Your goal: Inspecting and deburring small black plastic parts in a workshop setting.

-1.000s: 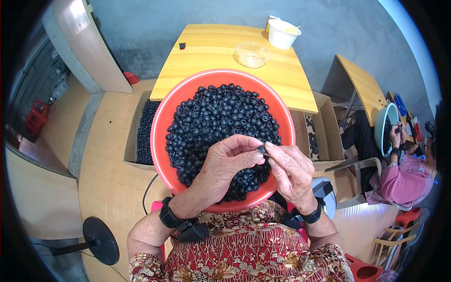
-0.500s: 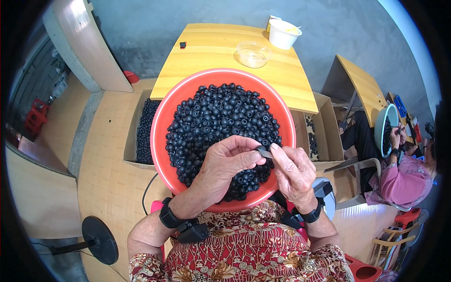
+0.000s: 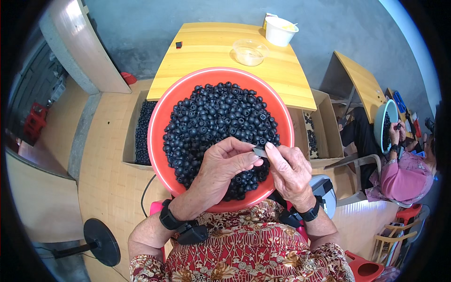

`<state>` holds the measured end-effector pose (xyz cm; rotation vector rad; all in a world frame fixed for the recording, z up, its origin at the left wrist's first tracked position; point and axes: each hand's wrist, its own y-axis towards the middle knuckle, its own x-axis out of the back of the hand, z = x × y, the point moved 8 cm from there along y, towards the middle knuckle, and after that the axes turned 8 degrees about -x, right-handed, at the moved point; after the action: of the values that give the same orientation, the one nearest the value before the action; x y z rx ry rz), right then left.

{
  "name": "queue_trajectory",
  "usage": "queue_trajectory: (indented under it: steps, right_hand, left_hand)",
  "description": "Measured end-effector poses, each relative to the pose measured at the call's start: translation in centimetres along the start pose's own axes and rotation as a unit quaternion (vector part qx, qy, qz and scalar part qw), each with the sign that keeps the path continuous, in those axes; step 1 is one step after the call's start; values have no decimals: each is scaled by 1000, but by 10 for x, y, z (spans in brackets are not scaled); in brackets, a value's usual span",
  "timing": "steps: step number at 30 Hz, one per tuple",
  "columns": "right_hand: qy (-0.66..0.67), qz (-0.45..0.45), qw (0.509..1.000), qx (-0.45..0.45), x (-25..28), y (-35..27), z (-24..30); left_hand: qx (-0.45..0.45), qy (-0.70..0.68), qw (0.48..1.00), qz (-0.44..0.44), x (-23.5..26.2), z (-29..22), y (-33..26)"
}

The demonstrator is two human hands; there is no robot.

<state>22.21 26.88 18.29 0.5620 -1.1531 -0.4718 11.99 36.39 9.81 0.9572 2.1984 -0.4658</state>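
Both hands pinch one small dark part over a red basin of black pieces.

On the left a carton (image 3: 141,134) of more black pieces sits on the floor, touching the basin's (image 3: 157,141) side. The basin rests on the person's lap, heaped with small black ring-like pieces (image 3: 218,122). The left hand (image 3: 221,169) curls over the heap, thumb and forefinger closed on a small dark part (image 3: 260,152); the right hand (image 3: 289,171) meets it from the other side, thumb and fingers nipping the same part. The step in hand looks like working a single piece between the fingertips, whether fitting, trimming or checking cannot be told. The next move likely calls for a firm pinch and a free spot to drop it. Behind stands a table (image 3: 211,51); far right, another person (image 3: 404,174) holds a similar basin.
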Motion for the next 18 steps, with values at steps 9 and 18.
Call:
queue_trajectory:
  steps: [9,18]
  right_hand:
    - [30,-3,1000,-3,-4,-5,-3]
    - [41,-57,992,-108,7,7,-33]
  left_hand:
    - [-36,-13,999,5,-4,-2,1]
    - [-83,-4,995,48,-17,-28,-5]
